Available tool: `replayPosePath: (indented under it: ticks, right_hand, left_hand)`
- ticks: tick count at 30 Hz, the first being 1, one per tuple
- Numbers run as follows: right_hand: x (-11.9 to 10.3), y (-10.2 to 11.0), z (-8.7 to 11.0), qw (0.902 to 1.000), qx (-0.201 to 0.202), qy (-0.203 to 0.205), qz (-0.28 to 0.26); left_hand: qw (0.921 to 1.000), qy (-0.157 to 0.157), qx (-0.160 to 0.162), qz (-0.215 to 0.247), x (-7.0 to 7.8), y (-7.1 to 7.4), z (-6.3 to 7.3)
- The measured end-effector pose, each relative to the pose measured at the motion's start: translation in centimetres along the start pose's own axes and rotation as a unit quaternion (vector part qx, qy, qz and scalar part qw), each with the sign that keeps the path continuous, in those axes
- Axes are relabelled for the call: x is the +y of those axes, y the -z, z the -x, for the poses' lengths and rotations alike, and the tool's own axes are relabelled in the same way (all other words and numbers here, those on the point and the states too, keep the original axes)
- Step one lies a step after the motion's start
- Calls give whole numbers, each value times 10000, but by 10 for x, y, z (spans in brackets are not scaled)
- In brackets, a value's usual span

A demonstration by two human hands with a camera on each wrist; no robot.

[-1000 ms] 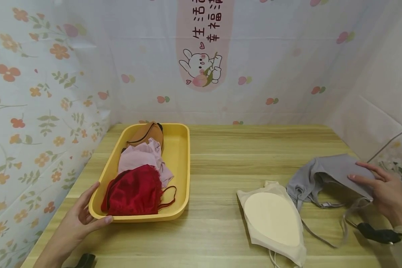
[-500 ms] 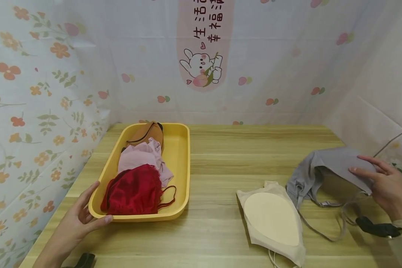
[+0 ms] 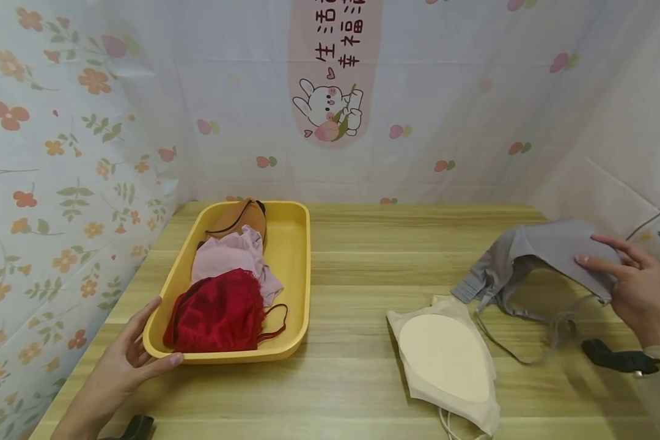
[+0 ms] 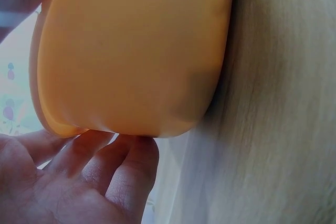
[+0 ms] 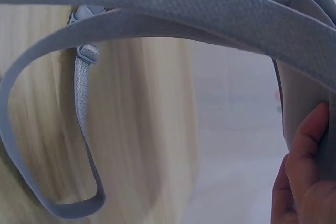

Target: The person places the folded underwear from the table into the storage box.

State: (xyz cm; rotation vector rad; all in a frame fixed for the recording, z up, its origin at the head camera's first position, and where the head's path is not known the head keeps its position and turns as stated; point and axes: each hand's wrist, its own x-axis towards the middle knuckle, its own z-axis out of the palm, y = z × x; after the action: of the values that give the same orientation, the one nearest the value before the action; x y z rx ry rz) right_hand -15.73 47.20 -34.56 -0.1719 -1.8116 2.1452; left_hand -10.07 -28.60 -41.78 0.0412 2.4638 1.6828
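My right hand [image 3: 640, 287] grips the cup of a grey bra [image 3: 561, 244] at the right side of the table. The bra's band hangs to the left, and a loose strap [image 5: 86, 87] loops down in the right wrist view. Around the near left corner of a yellow tray [image 3: 302, 275], my left hand [image 3: 118, 366] has its thumb on the near side and its fingers [image 4: 134, 166] against the left side. Inside that tray lie a red satin bra [image 3: 217, 315], a pale pink garment [image 3: 225, 256] and a brown bra [image 3: 242, 220].
A cream bra [image 3: 445, 360] lies cup-up on the wooden table [image 3: 357, 250], left of and nearer than the grey one. Printed curtains [image 3: 242, 122] close off the back and both sides. Black wrist-camera mounts [image 3: 618, 357] show by the wrists.
My right hand has lifted the grey bra, and its band has moved up and away from the cream bra. The left hand stays on the tray corner.
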Motion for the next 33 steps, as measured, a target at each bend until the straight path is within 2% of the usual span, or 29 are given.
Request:
replayPosePath:
  ticks: [5,14,27,33]
  right_hand:
    - [-4,-5,0,9999,-126,71,-11]
    - [-13,-18,-5,9997,-188,66,-123]
    - [-34,-45,-13,9994,69,-90,334]
    - [-38,-52,-15,9998,4,-12,195]
  left_hand:
    - [10000,2,-14,24,1,1,0]
    - [9997,-232,24,84,2,0,0]
    - [9999,-154,54,10,1,0,1]
    - [10000,-83,31,-8,1,0,0]
